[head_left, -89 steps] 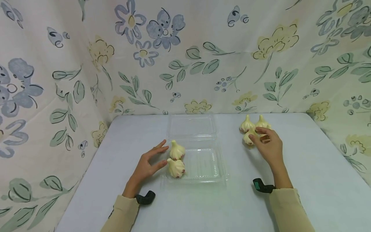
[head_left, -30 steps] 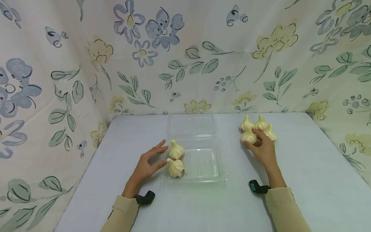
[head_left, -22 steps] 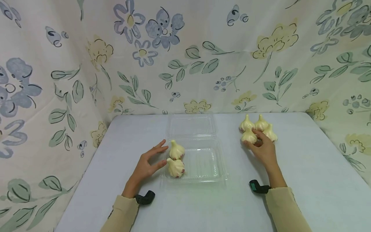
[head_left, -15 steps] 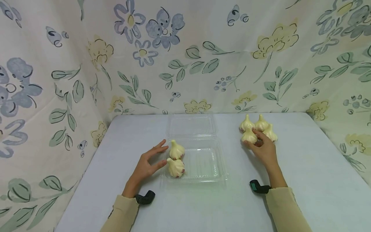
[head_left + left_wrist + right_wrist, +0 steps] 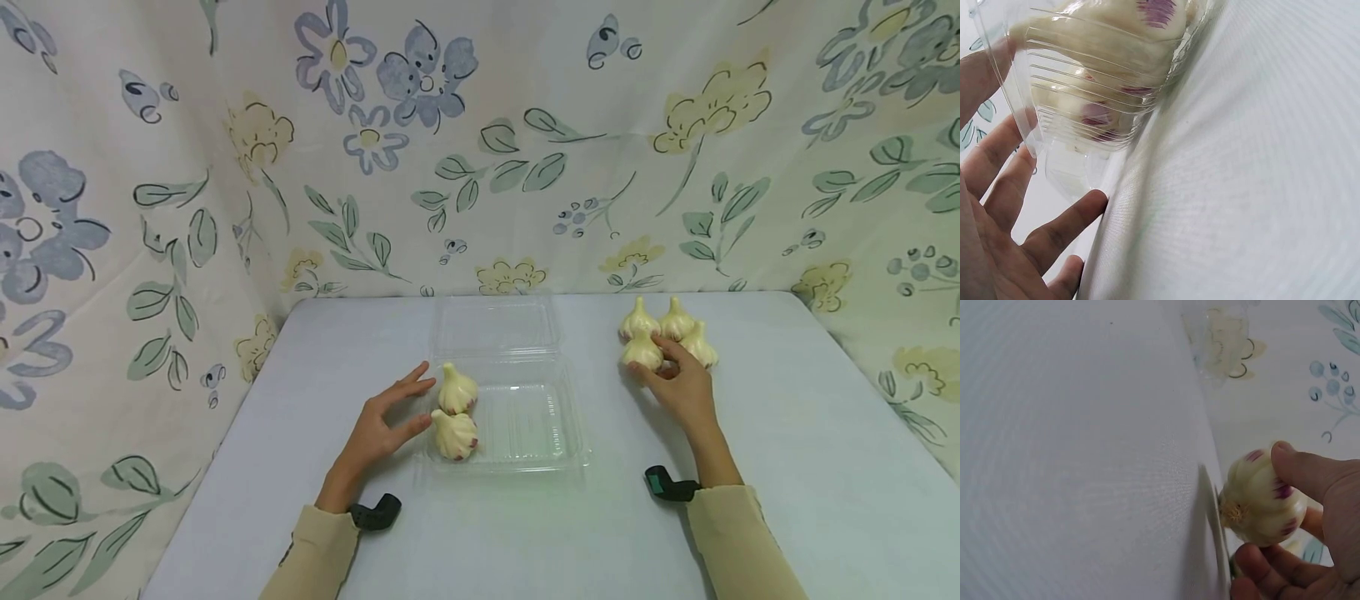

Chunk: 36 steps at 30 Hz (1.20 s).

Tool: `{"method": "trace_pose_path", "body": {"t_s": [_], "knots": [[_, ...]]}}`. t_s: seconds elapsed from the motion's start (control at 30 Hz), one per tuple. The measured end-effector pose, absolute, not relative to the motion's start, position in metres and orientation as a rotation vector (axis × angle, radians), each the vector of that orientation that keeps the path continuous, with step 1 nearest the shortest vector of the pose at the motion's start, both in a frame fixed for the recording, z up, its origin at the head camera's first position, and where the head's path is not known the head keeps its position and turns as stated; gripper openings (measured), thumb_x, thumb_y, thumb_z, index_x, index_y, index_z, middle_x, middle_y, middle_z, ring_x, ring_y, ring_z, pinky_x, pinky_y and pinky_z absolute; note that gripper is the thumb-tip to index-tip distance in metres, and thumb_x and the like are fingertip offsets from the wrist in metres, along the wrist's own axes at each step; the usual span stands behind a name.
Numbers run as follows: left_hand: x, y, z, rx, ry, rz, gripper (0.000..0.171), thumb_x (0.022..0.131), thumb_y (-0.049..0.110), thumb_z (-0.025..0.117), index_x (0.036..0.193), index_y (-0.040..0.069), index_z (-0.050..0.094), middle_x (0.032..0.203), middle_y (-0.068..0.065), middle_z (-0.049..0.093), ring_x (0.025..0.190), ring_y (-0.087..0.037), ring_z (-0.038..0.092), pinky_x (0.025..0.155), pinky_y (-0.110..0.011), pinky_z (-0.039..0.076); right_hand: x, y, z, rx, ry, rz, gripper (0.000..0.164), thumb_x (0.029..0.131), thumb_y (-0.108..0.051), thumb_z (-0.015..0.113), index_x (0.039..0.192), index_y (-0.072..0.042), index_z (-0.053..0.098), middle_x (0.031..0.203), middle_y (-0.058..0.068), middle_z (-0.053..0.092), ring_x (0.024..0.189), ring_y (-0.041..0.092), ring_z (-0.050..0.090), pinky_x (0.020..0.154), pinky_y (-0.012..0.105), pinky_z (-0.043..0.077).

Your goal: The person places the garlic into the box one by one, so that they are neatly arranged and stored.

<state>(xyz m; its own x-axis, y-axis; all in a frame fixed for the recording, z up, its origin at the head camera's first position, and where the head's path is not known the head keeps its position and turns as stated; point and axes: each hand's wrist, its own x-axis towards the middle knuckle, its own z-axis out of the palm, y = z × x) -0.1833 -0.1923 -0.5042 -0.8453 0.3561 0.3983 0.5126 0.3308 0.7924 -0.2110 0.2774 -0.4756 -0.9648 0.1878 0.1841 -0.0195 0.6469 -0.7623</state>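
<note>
My right hand (image 5: 678, 387) pinches the front garlic bulb (image 5: 642, 352) of a small cluster at the back right, thumb on one side and fingers on the other. In the right wrist view this bulb (image 5: 1263, 500) shows its root end and purple streaks, close against the table. My left hand (image 5: 384, 425) has its fingers spread beside the clear plastic clamshell box (image 5: 525, 462), fingertips right at its left rim. Inside the box, along that side, lie two garlic bulbs (image 5: 457, 390), one behind the other. Through the ribbed wall, the left wrist view shows their purple patches.
Behind the held bulb sit three more bulbs, the left one (image 5: 639, 318), the middle one (image 5: 677, 317) and the right one (image 5: 699, 346). The box's lid (image 5: 495, 325) lies folded back. A floral curtain (image 5: 525, 167) rises behind the white table (image 5: 510, 542).
My right hand has come down and slightly left from above the cluster, and its thumb and fingers have closed on the front bulb, which has just shifted slightly left. My left hand has stayed put.
</note>
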Motion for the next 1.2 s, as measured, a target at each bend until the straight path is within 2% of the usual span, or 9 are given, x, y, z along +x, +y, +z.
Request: {"method": "trace_pose_path", "body": {"t_s": [0.2,0.37,0.67,0.8,0.9,1.03,1.2], "knots": [[-0.182,-0.193,-0.504,-0.795,-2.449,-1.529,0.053,0.089,0.008,0.077,0.140,0.013,0.063,0.161,-0.007,0.045,0.151,-0.033,0.039,0.120,-0.067,0.024,-0.210,0.274,-0.473,-0.131,-2.618,1.217,0.065,0.091,-0.033,0.078,0.146,-0.006,0.055,0.126,0.026,0.066,0.078,0.013,0.056,0.059,0.017,0.047],[-0.183,-0.193,-0.504,-0.795,-2.453,-1.518,0.053,0.089,0.008,0.076,0.140,0.012,0.063,0.161,-0.007,0.045,0.151,-0.032,0.039,0.119,-0.066,0.026,-0.210,0.271,-0.471,-0.110,-2.596,1.202,0.064,0.090,-0.032,0.080,0.144,-0.005,0.057,0.126,0.025,0.066,0.074,0.009,0.057,0.058,0.017,0.047],[-0.183,-0.193,-0.506,-0.794,-2.446,-1.522,0.053,0.089,0.008,0.076,0.140,0.015,0.063,0.161,-0.008,0.044,0.151,-0.033,0.039,0.120,-0.069,0.022,-0.211,0.264,-0.473,0.001,-2.542,1.214,0.059,0.088,-0.025,0.082,0.140,-0.006,0.061,0.125,0.022,0.067,0.074,0.003,0.057,0.061,0.015,0.047],[-0.182,-0.193,-0.505,-0.772,-2.460,-1.514,0.052,0.089,0.009,0.076,0.139,0.015,0.063,0.160,-0.006,0.045,0.151,-0.032,0.039,0.123,-0.050,0.026,-0.211,0.258,-0.475,0.094,-2.496,1.220,0.058,0.087,-0.020,0.083,0.139,-0.009,0.062,0.124,0.021,0.068,0.074,0.002,0.057,0.063,0.014,0.047],[-0.181,-0.192,-0.504,-0.768,-2.465,-1.509,0.053,0.089,0.009,0.077,0.139,0.014,0.063,0.160,-0.006,0.045,0.151,-0.031,0.040,0.124,-0.045,0.026,-0.211,0.254,-0.475,0.156,-2.455,1.232,0.057,0.086,-0.016,0.084,0.138,-0.010,0.063,0.122,0.020,0.069,0.075,0.005,0.058,0.065,0.014,0.047],[-0.181,-0.191,-0.503,-0.773,-2.461,-1.514,0.053,0.088,0.009,0.077,0.139,0.015,0.063,0.160,-0.007,0.045,0.150,-0.031,0.040,0.122,-0.062,0.025,-0.211,0.250,-0.476,0.198,-2.422,1.249,0.056,0.086,-0.015,0.084,0.138,-0.010,0.063,0.118,0.020,0.069,0.075,0.009,0.059,0.067,0.015,0.047],[-0.180,-0.191,-0.501,-0.781,-2.453,-1.519,0.054,0.088,0.009,0.077,0.139,0.015,0.064,0.160,-0.006,0.046,0.150,-0.032,0.040,0.119,-0.067,0.025,-0.211,0.245,-0.474,0.190,-2.422,1.275,0.057,0.086,-0.017,0.083,0.139,-0.011,0.063,0.118,0.017,0.069,0.078,0.008,0.059,0.069,0.016,0.048]]}}
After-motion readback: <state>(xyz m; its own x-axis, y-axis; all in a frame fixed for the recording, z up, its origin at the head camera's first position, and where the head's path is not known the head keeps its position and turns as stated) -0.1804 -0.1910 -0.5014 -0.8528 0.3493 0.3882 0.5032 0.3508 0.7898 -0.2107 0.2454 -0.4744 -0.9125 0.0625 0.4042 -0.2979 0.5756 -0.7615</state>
